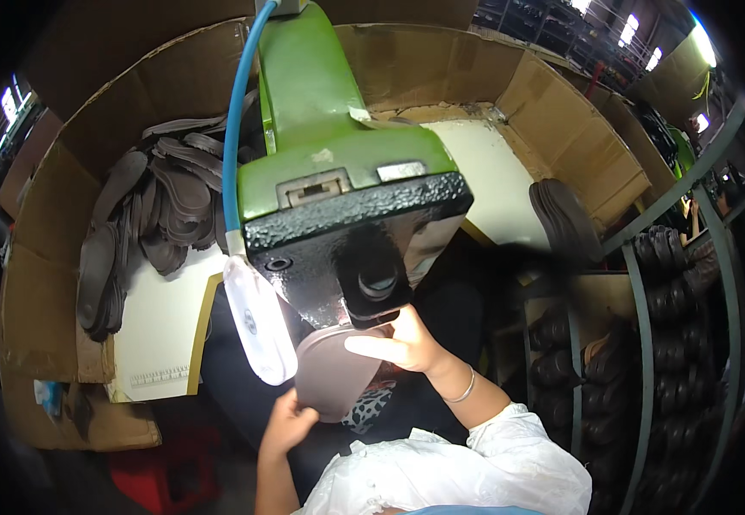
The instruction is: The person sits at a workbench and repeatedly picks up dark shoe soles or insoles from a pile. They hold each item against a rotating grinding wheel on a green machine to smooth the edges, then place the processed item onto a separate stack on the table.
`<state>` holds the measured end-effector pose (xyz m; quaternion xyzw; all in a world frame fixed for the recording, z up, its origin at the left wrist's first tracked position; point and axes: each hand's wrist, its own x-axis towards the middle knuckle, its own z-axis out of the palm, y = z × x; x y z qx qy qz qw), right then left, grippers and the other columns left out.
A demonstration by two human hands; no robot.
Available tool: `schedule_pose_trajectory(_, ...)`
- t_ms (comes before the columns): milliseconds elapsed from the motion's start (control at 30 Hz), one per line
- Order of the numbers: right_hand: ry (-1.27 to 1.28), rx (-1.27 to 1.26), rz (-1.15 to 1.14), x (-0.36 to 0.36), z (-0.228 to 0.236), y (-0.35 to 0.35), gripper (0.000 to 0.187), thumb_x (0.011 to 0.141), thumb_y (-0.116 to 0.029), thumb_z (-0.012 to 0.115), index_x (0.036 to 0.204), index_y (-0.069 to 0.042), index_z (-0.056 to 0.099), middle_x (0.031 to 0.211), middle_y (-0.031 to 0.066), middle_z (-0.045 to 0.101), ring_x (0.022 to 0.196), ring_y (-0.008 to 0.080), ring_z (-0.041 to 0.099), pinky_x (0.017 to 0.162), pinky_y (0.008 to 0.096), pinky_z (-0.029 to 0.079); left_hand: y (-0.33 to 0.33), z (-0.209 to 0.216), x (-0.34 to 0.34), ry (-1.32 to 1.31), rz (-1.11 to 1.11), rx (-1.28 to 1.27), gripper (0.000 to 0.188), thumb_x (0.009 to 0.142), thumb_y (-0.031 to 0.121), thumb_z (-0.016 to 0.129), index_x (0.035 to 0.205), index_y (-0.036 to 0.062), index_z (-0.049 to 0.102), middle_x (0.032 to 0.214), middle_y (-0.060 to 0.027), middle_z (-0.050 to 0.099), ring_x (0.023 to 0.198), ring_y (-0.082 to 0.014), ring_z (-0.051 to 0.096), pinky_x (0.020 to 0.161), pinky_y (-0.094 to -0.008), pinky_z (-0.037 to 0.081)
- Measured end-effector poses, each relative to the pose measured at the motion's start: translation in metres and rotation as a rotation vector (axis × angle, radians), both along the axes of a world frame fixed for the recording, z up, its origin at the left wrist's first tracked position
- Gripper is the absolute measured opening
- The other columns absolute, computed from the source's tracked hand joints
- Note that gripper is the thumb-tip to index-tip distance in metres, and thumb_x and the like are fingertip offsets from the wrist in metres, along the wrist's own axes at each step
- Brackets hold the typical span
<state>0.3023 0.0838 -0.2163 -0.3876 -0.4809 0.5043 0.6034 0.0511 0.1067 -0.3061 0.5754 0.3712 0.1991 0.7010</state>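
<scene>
The near left edge of a grey-brown sole piece (331, 369) is pinched by the left hand (286, 422), while its right side is gripped by the right hand (415, 342), with the thumb laid on top. The piece is held just below the black underside (316, 275) of a green machine head (304, 159), by which its far edge is partly hidden; whether contact is made there cannot be told. The right fingers could be caught if the machine were run, since they are placed right beside its working end. The piece could also be skewed if it were pulled unevenly by the two hands. At the left, a white oblong unit (259, 330) is seen close to the piece. Farther out, similar soles are heaped (171, 184) on the pale worktop (162, 322), and a smaller stack (558, 215) is set at the right.
</scene>
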Motion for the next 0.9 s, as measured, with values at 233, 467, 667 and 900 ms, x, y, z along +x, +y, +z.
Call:
schedule_pose_trajectory(233, -0.283, 0.068, -0.058, -0.008, 0.001, 0.015, 0.048, 0.074, -0.007, 0.068, 0.114, -0.001, 0.044, 0.106, 0.0099, 0.054, 0.095, 0.0146, 0.055, 0.081, 0.0290, 0.046, 0.003, 0.069, 0.077, -0.249, 0.181, 0.252, 0.027, 0.073, 0.006, 0.066, 0.098, -0.0021, 0.058, 0.087, -0.0069, 0.062, 0.080, -0.0119, 0.057, 0.072, -0.0269, 0.047)
schedule_pose_trajectory(467, 0.074, -0.128, 0.091, 0.001, -0.031, -0.023, 0.047, 0.080, -0.016, 0.062, 0.120, 0.001, 0.045, 0.111, 0.0095, 0.054, 0.103, 0.0146, 0.050, 0.090, 0.0298, 0.040, 0.024, 0.105, 0.103, -0.103, 0.070, 0.306, 0.024, 0.082, 0.017, 0.061, 0.096, -0.0030, 0.060, 0.086, -0.0092, 0.064, 0.080, -0.0155, 0.059, 0.074, -0.0254, 0.046)
schedule_pose_trajectory(667, -0.420, -0.473, 0.484, 0.032, -0.058, -0.086, 0.040, 0.076, -0.021, 0.069, 0.102, 0.007, 0.056, 0.092, 0.0112, 0.061, 0.083, 0.0164, 0.055, 0.077, 0.0270, 0.045, 0.013, 0.092, 0.100, -0.203, 0.247, 0.308, 0.017, 0.087, 0.013, 0.053, 0.085, -0.0027, 0.059, 0.072, -0.0016, 0.056, 0.064, -0.0068, 0.047, 0.058, -0.0228, 0.040)
schedule_pose_trajectory(900, 0.080, -0.169, -0.184, 0.122, -0.045, -0.122, 0.025, 0.075, -0.003, 0.064, 0.097, 0.005, 0.058, 0.089, 0.0077, 0.063, 0.081, 0.0132, 0.059, 0.075, 0.0270, 0.048, -0.002, 0.085, 0.098, -0.366, 0.248, 0.188, 0.018, 0.089, 0.010, 0.049, 0.102, -0.0023, 0.053, 0.086, -0.0029, 0.057, 0.073, -0.0064, 0.050, 0.066, -0.0215, 0.042)
